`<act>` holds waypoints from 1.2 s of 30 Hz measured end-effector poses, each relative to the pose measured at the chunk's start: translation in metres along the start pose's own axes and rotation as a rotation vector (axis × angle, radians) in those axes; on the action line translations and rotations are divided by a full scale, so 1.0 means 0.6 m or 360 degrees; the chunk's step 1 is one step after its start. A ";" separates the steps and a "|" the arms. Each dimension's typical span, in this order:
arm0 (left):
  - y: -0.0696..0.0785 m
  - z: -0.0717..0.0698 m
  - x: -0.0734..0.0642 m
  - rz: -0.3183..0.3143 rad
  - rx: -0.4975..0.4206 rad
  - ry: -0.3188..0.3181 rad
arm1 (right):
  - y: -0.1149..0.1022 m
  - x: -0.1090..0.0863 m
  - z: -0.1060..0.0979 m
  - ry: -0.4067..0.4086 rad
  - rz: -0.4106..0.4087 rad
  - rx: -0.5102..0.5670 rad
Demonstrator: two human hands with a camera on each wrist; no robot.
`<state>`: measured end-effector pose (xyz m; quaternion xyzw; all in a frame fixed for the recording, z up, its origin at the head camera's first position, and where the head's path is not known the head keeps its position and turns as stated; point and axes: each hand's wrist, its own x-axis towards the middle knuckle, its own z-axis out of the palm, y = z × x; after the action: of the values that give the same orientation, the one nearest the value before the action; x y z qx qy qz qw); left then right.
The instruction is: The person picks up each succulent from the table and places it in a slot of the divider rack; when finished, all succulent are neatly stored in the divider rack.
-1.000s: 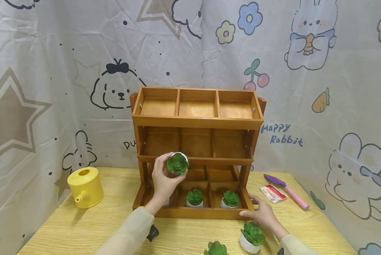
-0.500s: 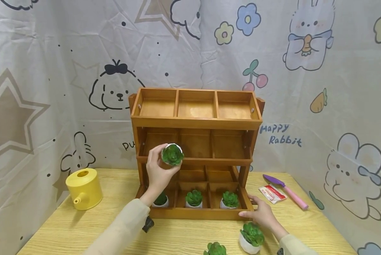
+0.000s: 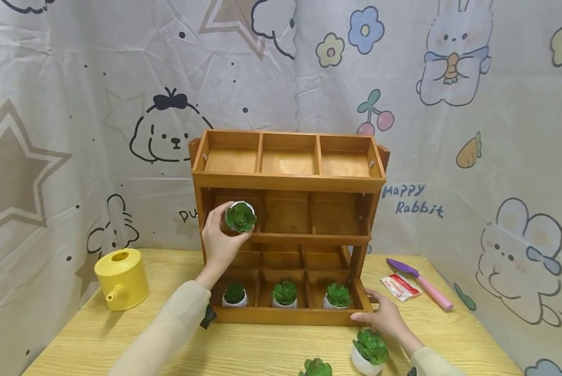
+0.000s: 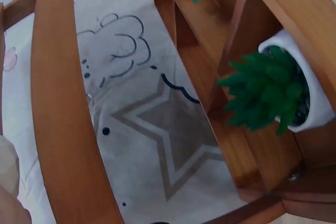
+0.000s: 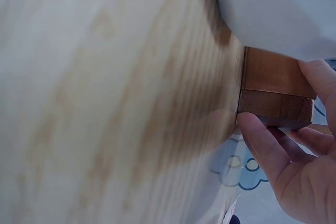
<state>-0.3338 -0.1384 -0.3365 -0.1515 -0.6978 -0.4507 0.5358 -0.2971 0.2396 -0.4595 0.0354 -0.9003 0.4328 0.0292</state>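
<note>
My left hand (image 3: 220,243) holds a small potted succulent (image 3: 240,216) by its white pot, thumb and fingers around it. The pot is tipped so its green rosette faces me, in front of the left compartment of the middle tier. A three-tier wooden plant shelf (image 3: 287,182) stands on the table. With thumb and fingers, my right hand (image 3: 385,314) grips the shelf's lower right front corner (image 5: 275,107). In the bottom tier sit a left succulent (image 3: 235,294), a middle succulent (image 3: 284,294) and a right succulent (image 3: 337,296), one per compartment.
Two more potted succulents are near the front: one by my right wrist (image 3: 370,351), another cut off by the lower edge (image 3: 317,367). A yellow watering can (image 3: 122,279) stands left. On the right lie a purple-and-pink trowel (image 3: 419,284) and a red-and-white packet (image 3: 400,286).
My left hand has moved up and left with the succulent, uncovering the plant in the bottom left compartment. My right hand has stayed at the shelf corner.
</note>
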 end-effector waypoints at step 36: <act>-0.021 -0.001 0.022 -0.0403 0.0287 -0.0422 | 0.003 0.002 0.000 -0.0013 0.0023 0.0030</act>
<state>-0.3473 -0.1491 -0.3303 -0.0719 -0.8131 -0.4264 0.3897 -0.2985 0.2406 -0.4609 0.0308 -0.8966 0.4412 0.0221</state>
